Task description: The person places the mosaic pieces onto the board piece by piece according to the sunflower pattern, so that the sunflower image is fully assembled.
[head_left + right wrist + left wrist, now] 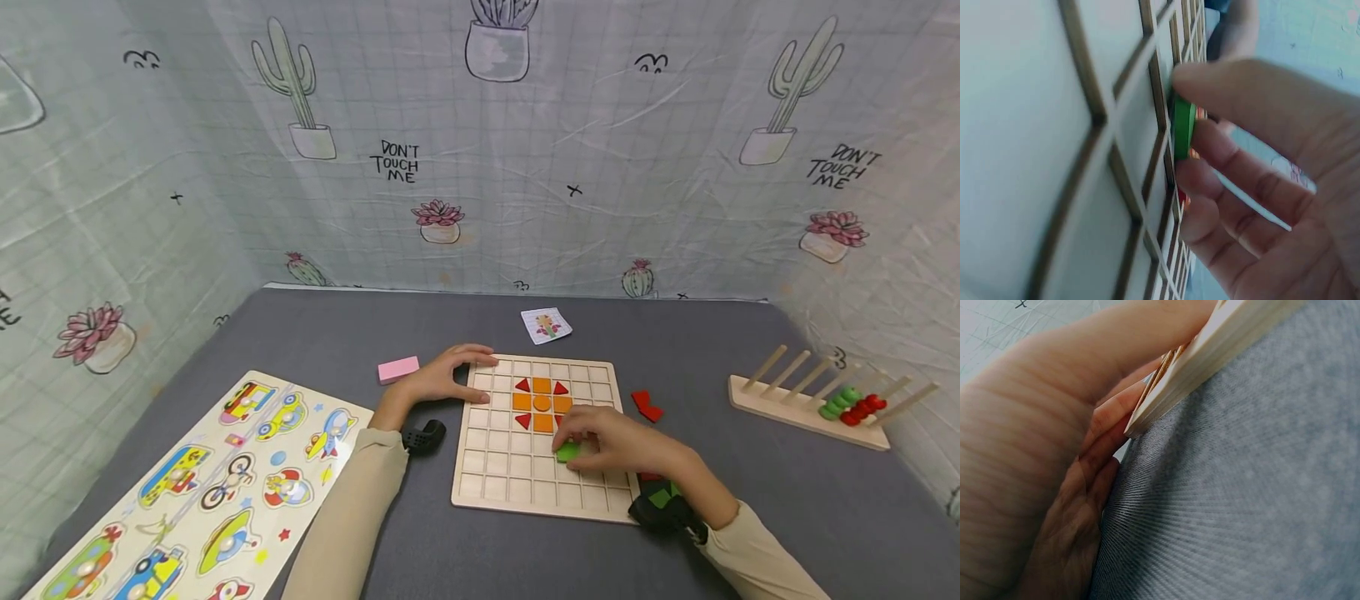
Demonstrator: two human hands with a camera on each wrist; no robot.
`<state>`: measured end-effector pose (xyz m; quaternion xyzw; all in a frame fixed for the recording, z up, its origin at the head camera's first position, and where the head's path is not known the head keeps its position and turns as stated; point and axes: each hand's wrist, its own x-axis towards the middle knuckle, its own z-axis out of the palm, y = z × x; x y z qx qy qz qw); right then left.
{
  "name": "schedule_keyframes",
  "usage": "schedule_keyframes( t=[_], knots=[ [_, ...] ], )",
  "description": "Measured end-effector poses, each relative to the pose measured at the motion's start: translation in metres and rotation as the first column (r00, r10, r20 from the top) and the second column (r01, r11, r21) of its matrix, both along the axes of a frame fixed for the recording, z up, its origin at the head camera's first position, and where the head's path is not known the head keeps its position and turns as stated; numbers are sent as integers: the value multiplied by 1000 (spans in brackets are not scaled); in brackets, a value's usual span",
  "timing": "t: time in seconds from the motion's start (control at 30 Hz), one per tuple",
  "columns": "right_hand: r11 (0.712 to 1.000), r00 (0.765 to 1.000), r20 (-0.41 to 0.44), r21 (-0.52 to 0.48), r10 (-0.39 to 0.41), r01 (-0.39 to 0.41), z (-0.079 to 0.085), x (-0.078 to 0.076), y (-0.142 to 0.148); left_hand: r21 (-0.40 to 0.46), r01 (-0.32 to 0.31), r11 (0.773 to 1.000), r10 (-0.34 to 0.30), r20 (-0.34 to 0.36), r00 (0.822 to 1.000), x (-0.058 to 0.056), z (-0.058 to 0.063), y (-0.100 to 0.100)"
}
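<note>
At tips of right hand (611,439), pinched: green piece (567,453); left hand (438,377) spread on board (507,479).

In view were one square wooden grid board (480,467), four square orange tiles (542,386), one round orange tile (542,403), one pink rectangular block (398,370) and one white printed card (546,325).

I took it for a curtained play booth: cactus-print cloth (480,167) hung behind and beside the grey bench (450,550), which carried a grid board (517,479), vehicle puzzle (198,500) and peg rack (795,412).
</note>
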<state>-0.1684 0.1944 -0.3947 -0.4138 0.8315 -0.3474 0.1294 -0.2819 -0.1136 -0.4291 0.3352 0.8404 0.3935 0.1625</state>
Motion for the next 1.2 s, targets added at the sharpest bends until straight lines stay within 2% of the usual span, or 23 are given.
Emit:
schedule_keyframes(
  t=[0.13, 0.5, 0.83, 1.07, 1.2],
  knots=[
    [999, 999, 17, 18, -40, 40, 1, 1, -5, -2, -1, 1000, 1, -5, 1000, -1, 0, -1],
    [997, 997, -35, 31, -69, 70, 6, 6, -9, 9, 5, 1000, -5, -19, 1000, -1, -1, -1],
    [986, 983, -108, 59, -147, 154, 7, 12, -23, 2, -2, 1000, 2, -9, 1000, -1, 0, -2],
    [978, 978, -91, 80, -185, 193, 3, 14, -30, -1, -4, 1000, 4, -12, 1000, -1, 0, -1],
    [980, 980, -82, 69, -179, 185, 2, 14, -27, 0, -3, 1000, 3, -11, 1000, -1, 0, 0]
  ],
)
